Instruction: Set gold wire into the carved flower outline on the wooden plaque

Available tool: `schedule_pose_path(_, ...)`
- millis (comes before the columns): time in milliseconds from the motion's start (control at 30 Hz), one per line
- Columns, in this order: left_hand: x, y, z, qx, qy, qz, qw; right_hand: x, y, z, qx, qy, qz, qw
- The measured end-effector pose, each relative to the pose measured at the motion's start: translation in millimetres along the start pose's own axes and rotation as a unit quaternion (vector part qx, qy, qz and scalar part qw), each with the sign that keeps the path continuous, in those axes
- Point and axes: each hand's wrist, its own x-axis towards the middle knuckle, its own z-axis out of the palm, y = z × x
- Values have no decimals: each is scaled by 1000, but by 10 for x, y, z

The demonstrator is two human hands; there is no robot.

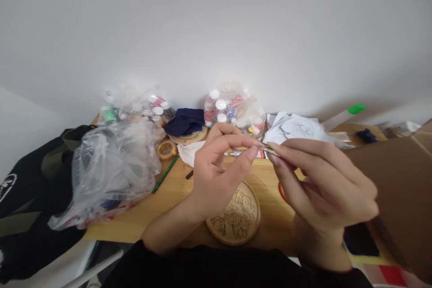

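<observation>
Both of my hands are raised in front of me, fingertips meeting. My right hand [320, 180] grips a slim, shiny metal tool that looks like tweezers [269, 149] between thumb and fingers. At the tool's tip, the thumb and index finger of my left hand [219, 166] are pinched together; whatever lies between them is too fine to make out. Below the left hand lies a round wooden board [236, 213] with a raised flower outline, partly covered by that hand and wrist. A thin golden wire [260, 181] curves just above the board's right side.
Bags of white-capped bottles [232, 108] stand against the wall. Crumpled clear plastic [116, 166], a green pencil [165, 174] and a tape roll [166, 149] lie left. Drawn sheets [297, 127] sit behind my right hand. A cardboard box [398, 189] bounds the right side, beside a dark phone-like slab [361, 239].
</observation>
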Motion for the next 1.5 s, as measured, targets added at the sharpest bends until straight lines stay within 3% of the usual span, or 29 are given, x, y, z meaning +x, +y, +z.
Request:
schedule_pose_path(400,-19,23,21,-13,23,-26,999,8,16,41,-31,37,-26,998)
schedule_pose_path(667,-8,22,19,-27,23,-41,999,24,26,20,-28,24,-46,998)
schedule_pose_path(867,8,-20,-2,-112,15,-83,990,32,27,-14,-20,22,-38,999)
schedule_pose_path(933,27,-27,-18,-197,-2,-146,970,32,26,-21,-22,23,-36,999)
schedule_pose_path(1067,51,-37,-26,-378,-36,-320,868,26,23,-11,-11,37,-37,999)
schedule_pose_path(1167,39,-48,-7,-436,-57,-381,813,17,36,15,-7,50,-51,997)
schedule_pose_path(1267,20,-39,11,-455,-60,-389,799,9,60,38,-26,66,-58,996)
schedule_pose_path(1500,-5,-35,2,-458,-49,-363,810,28,67,52,-35,55,-75,995)
